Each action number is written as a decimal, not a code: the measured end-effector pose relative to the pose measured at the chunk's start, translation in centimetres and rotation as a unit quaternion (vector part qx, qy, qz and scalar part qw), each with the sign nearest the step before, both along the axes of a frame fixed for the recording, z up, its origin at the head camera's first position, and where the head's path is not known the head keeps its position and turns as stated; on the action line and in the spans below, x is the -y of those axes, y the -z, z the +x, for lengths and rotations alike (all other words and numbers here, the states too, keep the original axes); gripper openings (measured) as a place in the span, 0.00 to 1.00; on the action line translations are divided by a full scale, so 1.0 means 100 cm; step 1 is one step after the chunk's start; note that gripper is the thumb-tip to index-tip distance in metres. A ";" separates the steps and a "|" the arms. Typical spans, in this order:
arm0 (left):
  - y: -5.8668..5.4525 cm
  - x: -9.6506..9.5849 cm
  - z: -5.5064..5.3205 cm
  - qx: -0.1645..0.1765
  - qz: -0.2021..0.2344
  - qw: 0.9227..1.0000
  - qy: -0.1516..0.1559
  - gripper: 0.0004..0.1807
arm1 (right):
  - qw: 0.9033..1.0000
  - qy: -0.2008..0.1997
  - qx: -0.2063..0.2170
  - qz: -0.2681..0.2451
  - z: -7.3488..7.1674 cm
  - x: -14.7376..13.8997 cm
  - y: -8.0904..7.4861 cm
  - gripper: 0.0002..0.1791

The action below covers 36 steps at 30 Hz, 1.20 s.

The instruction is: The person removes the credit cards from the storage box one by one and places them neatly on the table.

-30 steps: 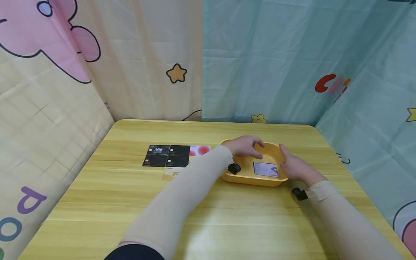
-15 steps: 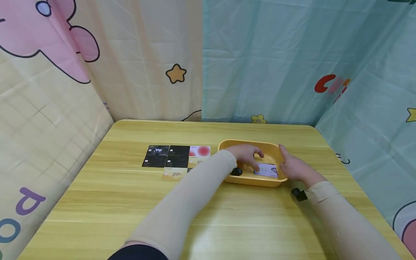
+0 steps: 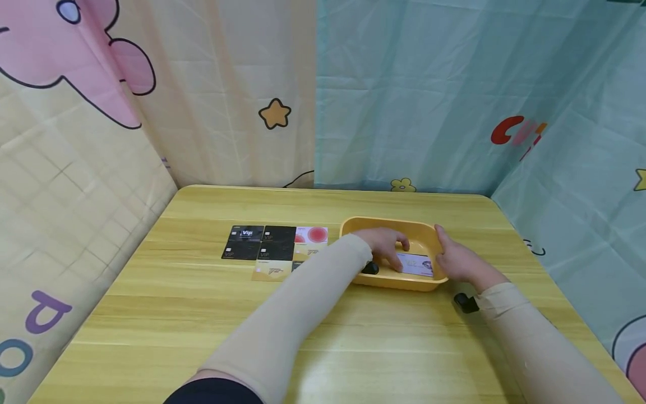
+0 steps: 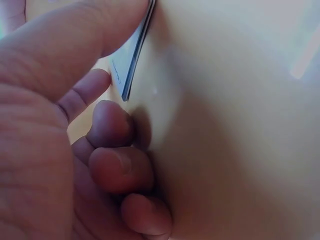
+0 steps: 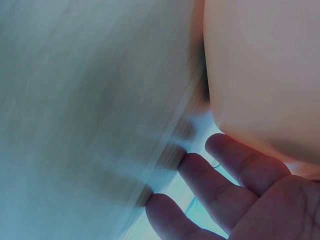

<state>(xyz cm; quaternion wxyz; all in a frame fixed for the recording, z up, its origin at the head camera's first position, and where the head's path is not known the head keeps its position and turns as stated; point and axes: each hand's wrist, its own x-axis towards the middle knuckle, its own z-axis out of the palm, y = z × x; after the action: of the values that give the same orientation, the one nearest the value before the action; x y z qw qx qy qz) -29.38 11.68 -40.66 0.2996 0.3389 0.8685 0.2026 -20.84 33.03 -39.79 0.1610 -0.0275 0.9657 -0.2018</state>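
Note:
A yellow plastic tray (image 3: 398,283) stands on the right half of the table. Inside it lies a pale bank-style card (image 3: 418,265), perhaps several stacked, since doubled edges show in the left wrist view. My left hand (image 3: 382,242) reaches into the tray; its thumb lies over the card (image 4: 122,67) and the index fingertip meets its far edge, the other fingers curled against the tray floor. At the tray's right end my right hand (image 3: 460,264) holds the rim. Beside the tray wall (image 5: 265,65) its other fingers (image 5: 215,190) extend outside; the thumb is hidden there.
Left of the tray, black cards (image 3: 242,242), a beige card (image 3: 272,270) and a red-and-white card (image 3: 311,234) lie in rows; my left sleeve (image 3: 298,303) covers part of them. Printed curtains (image 3: 398,95) hang behind the wooden table (image 3: 166,314).
My left hand has lowered toward the front of the tray, from above its floor onto the card's left end. The right hand stays at the rim.

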 end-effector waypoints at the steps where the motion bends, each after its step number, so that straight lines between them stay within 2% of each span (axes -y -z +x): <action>1: 0.000 0.000 0.001 -0.004 0.000 1.000 0.001 0.29 | 1.000 0.001 0.000 0.000 0.000 0.000 0.001 0.43; 7: 0.002 -0.001 0.003 -0.015 0.002 1.000 0.001 0.25 | 1.000 -0.006 -0.004 0.000 0.001 -0.001 0.002 0.43; 14: 0.001 -0.001 0.004 -0.017 0.003 1.000 0.009 0.29 | 1.000 -0.005 -0.007 0.001 0.001 -0.001 0.001 0.43; 18: 0.000 -0.001 0.004 -0.020 0.004 1.000 0.007 0.27 | 1.000 0.001 -0.001 -0.001 0.001 0.000 -0.001 0.43; 23: 0.000 0.000 0.004 -0.017 0.007 1.000 0.004 0.25 | 1.000 0.007 0.008 -0.007 0.001 0.001 -0.001 0.43; 33: 0.002 0.002 0.002 -0.017 0.015 1.000 0.009 0.25 | 1.000 -0.005 -0.013 -0.003 0.001 0.001 -0.001 0.43; 36: 0.004 0.002 0.001 -0.006 0.019 1.000 0.004 0.26 | 1.000 -0.004 -0.011 -0.003 0.002 0.001 -0.001 0.43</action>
<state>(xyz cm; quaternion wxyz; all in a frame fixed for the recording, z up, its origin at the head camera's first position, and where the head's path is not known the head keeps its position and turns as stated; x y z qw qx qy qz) -29.31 11.49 -41.05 0.2889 0.3496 0.8647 0.2160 -20.66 32.89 -39.66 0.1512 -0.0337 0.9666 -0.2043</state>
